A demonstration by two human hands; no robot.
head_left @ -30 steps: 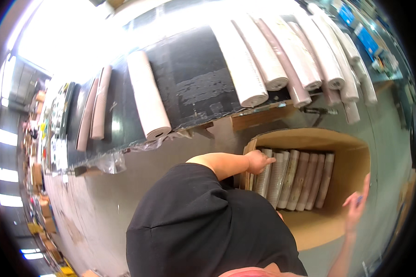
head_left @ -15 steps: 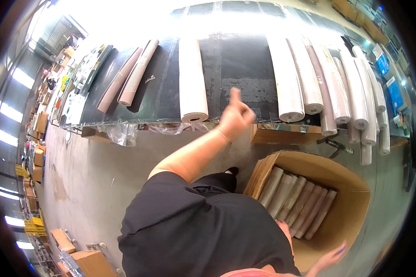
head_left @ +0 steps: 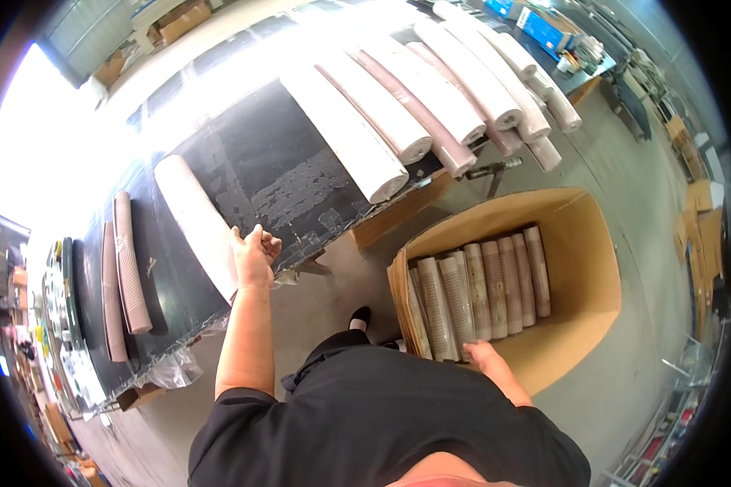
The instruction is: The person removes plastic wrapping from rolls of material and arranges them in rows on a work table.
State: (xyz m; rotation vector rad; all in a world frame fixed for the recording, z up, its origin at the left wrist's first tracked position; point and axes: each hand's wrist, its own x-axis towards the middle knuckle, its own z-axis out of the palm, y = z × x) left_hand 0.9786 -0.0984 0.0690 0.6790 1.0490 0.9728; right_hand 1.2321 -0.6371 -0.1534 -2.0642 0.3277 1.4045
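Note:
My left hand (head_left: 256, 253) is over the table's front edge, fingers partly bent and apart, with nothing visible in it. Beside it lies a pale unwrapped roll of sheet material (head_left: 195, 219), its near end partly hidden by the hand. My right hand (head_left: 489, 357) reaches to the near side of an open cardboard box (head_left: 581, 276). Its fingers are bent together at the lower end of a wrapped ribbed roll (head_left: 459, 296); their tips are partly hidden. Several such rolls, pale grey to pinkish brown (head_left: 495, 284), stand side by side, leaning in the box.
Several wrapped white and pinkish rolls (head_left: 365, 114) lie on the black table (head_left: 260, 138), some overhanging its edge. Two thin pinkish rolls (head_left: 130, 268) lie at left. Clear plastic (head_left: 175, 369) hangs below the edge. Blue boxes (head_left: 544, 28) sit at the far right.
The view has turned right, so the table now slants and the box sits nearer the middle. My left hand has come closer to the single roll; my right hand stays by the boxed rolls.

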